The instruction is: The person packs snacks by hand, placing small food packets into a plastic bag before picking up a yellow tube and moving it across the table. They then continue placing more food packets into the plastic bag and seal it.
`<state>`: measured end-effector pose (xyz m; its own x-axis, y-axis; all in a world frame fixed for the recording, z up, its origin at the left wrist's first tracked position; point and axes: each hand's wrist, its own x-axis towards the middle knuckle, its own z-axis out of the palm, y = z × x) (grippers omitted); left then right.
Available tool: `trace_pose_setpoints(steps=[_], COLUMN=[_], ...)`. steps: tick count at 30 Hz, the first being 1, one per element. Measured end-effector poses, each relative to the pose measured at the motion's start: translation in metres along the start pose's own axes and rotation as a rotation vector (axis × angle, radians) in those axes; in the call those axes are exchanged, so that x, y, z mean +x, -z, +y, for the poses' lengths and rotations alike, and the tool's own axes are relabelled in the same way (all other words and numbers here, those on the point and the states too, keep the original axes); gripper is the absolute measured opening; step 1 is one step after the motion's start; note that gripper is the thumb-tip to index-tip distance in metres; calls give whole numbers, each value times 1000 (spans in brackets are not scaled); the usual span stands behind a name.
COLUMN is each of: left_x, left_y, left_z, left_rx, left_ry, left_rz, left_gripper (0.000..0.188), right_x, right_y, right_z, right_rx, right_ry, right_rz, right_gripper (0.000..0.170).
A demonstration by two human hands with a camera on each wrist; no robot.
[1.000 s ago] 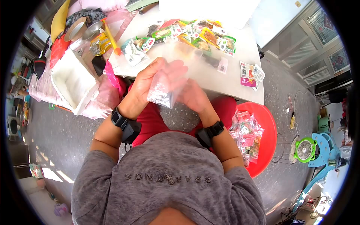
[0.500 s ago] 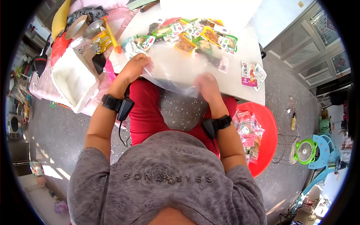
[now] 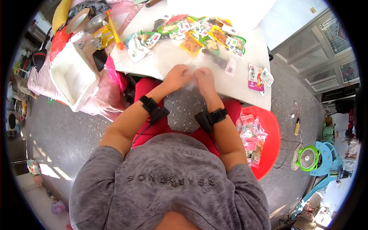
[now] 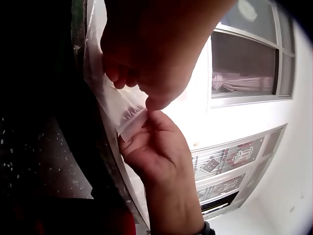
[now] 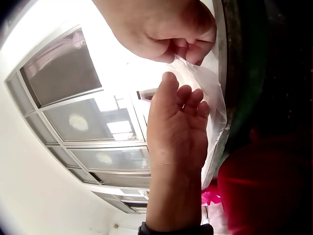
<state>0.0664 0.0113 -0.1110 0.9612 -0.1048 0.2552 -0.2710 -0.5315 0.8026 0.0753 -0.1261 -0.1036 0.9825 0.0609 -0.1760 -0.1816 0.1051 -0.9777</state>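
Observation:
Both hands are close together at the table's front edge, holding a clear plastic bag point(image 4: 113, 104) between them. My left hand point(image 3: 177, 78) grips one side with curled fingers. Opposite it, my right hand point(image 3: 206, 81) pinches the bag's edge between thumb and fingers, as the right wrist view shows with the bag point(image 5: 215, 90) hanging along the table edge. A folded strip of film crosses the right palm in the left wrist view. Beyond the hands lies a pile of colourful sealed food packets point(image 3: 191, 43) on the white table point(image 3: 168, 57).
A red basin point(image 3: 270, 142) holding bagged packets point(image 3: 251, 140) stands on the floor at right. Two packets point(image 3: 256, 78) lie near the table's right edge. At left are a white foam box point(image 3: 73, 78) and a yellow tube with an orange end point(image 3: 114, 30).
The left palm was turned up under the bag, then the hands spread apart with the bag stretched between them. Now they have come together, and the bag is gathered between the fingers.

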Motion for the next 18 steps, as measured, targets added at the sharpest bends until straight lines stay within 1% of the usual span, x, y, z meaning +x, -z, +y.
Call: trace_pose_setpoints(steps=[4,7,10,13,16,18], left_x=[4,3,2,2,3,5], left_y=[-4,-3,-4,-4,-6,-4], left_z=[9,11,9,11,8,8], left_rx=[29,-5,-12,33,-25,-105], left_ry=[71,51,70,99,125,198], left_rz=[-133,-132,-136,-152,-120,-144], left_gripper=[28,28,26,23,21,21], right_x=[0,3,7,4,2,5], right_y=[6,9,10,9,7,8], right_z=[0,3,11,6,3,6], right_rx=[178,206,271,259,264,173], right_ry=[-54,-82,-89,-116,-124,-123], right_rz=[-71,-125,-152,-152,-123,-91], right_gripper=[19,19,17,15,13,13])
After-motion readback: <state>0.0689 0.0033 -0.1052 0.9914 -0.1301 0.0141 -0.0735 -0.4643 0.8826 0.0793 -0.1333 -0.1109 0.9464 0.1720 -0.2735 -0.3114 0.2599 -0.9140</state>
